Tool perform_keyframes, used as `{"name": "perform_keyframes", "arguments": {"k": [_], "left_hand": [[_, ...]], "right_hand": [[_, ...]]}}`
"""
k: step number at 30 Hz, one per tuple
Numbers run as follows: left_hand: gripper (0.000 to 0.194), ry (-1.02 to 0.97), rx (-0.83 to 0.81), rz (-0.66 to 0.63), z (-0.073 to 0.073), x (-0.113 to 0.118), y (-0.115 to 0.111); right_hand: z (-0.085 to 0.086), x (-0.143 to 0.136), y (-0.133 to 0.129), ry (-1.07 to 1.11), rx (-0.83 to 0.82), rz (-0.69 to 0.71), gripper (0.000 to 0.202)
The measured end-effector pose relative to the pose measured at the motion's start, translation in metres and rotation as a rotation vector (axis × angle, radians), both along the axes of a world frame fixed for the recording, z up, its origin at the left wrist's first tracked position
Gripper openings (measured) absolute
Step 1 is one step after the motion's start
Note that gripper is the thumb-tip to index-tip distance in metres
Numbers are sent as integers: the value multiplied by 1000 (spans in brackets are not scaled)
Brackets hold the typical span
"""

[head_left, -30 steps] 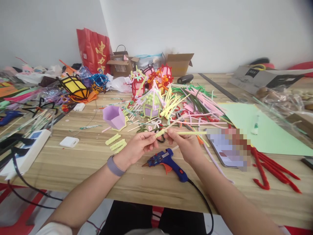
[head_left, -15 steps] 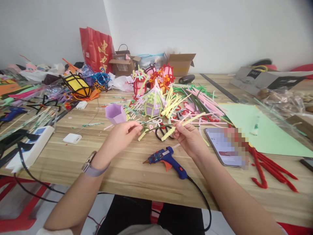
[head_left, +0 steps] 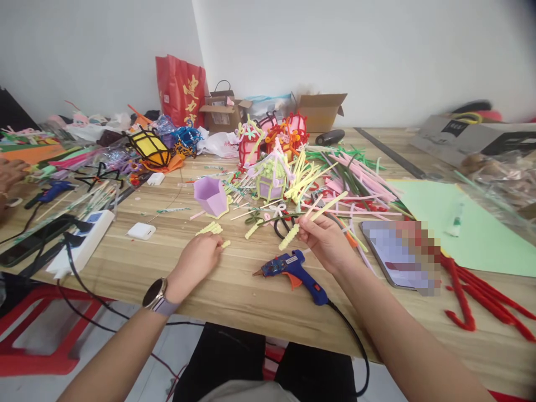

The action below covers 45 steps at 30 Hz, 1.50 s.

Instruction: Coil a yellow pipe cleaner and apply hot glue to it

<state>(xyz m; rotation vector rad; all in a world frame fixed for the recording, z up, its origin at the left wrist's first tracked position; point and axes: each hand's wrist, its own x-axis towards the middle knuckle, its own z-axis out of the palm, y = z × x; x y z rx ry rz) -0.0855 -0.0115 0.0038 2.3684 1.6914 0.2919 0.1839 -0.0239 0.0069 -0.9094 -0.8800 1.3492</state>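
Note:
My left hand (head_left: 200,255) rests low over the table, fingers curled down at several coiled yellow pipe cleaners (head_left: 210,228). The end of one short yellow coil (head_left: 226,244) pokes out at its fingertips; the fingers partly hide the grip. Pinched in my right hand (head_left: 321,237) is a pale yellow pipe cleaner (head_left: 288,238), tightly coiled at its lower end, with a straight tail up to the right. Between the hands lie another small yellow coil (head_left: 253,229) and black-handled scissors (head_left: 285,228). A blue glue gun (head_left: 293,269) lies below my right hand.
Behind are a lilac hexagonal cup (head_left: 210,196), a small pipe-cleaner lantern (head_left: 270,181) and loose pipe cleaners (head_left: 364,181). A phone (head_left: 393,254) and red pipe cleaners (head_left: 481,296) lie right. Left are a power strip (head_left: 81,245) and another person's hand (head_left: 10,173).
My left hand has moved left and down, away from my right hand, to the yellow coils by the lilac cup. The right hand keeps its yellow pipe cleaner. The view has shifted left.

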Motion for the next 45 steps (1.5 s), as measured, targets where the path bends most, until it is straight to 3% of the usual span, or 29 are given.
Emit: {"name": "perform_keyframes", "arguments": {"k": [2,5,7,10,17,26,39,45], "left_hand": [[12,-273,-63,-10,10,13,-2],[19,-797,-549,-114,23,45,-5],[25,-970,-877,-138,28,67,-3],[34,-1103,-1088,-141,25,90,2],[26,-1281,-1096,-82,8,100,9],[32,-1349,-1081,-84,7,100,4],[33,-1183,-756,-113,5,96,3],[31,-1179,-651,-115,1,95,4]], "right_hand": [[1,-2,-1,-21,-6,24,30],[4,-4,-3,-72,11,63,30],[5,-3,-3,-108,36,54,29],[6,1,0,-183,45,26,30],[3,1,2,-306,9,15,32],[-1,-6,0,-319,100,-27,27],[-1,-2,0,-382,79,-11,37],[0,-2,-4,-616,231,-106,28]]}}
